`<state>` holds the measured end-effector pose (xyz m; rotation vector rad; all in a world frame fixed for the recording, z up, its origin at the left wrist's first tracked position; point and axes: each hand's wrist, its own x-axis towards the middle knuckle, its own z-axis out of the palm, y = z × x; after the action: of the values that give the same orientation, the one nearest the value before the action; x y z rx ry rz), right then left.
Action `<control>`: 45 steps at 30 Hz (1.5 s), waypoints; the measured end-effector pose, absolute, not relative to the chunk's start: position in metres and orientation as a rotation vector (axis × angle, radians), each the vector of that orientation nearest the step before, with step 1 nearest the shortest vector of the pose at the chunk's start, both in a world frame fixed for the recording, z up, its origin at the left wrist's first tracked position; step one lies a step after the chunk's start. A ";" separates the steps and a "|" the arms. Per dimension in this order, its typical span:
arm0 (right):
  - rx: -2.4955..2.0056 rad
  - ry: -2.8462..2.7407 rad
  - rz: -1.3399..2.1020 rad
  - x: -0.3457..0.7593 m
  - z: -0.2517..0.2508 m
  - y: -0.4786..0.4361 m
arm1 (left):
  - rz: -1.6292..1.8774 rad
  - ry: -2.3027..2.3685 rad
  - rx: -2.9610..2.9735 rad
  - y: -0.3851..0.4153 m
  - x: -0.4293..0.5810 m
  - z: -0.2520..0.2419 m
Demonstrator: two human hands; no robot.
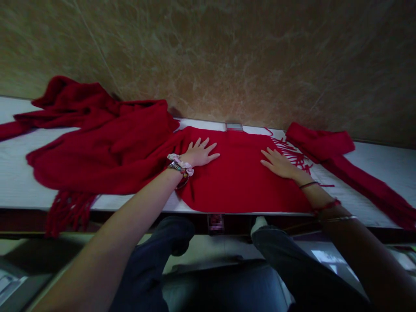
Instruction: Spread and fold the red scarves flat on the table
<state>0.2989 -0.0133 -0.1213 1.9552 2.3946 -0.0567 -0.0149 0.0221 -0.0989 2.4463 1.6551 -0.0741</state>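
Note:
A red fringed scarf lies spread on a white table in front of me. My left hand rests flat on its left part, fingers spread. Near the fringed right end, my right hand presses flat on the cloth, its fingers also apart. Neither hand grips anything. To the left the red cloth is bunched in loose folds, with a fringe hanging over the table's front edge. Whether that bunched part belongs to the same scarf, I cannot tell. Loose tassels fan out just beyond my right hand.
Another red fabric piece, folded and narrow, lies at the right and runs to the front edge. The white table is a narrow strip against a brown marbled wall. My legs are below the table edge.

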 end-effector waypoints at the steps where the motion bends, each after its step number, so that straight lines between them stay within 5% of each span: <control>1: 1.930 2.396 -0.086 0.303 -0.120 -0.010 | -0.068 1.658 2.457 0.021 -0.015 -0.099; 25: 2.086 2.353 0.108 0.307 -0.105 0.110 | -0.118 1.753 2.391 0.044 -0.038 -0.099; 45: 2.496 2.049 0.123 0.319 -0.120 0.084 | -0.231 1.667 2.487 0.051 -0.060 -0.095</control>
<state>0.3192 0.0838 -0.1196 2.4962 2.0489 0.1233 -0.0603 0.0508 -0.0947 2.4873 1.6670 -0.2310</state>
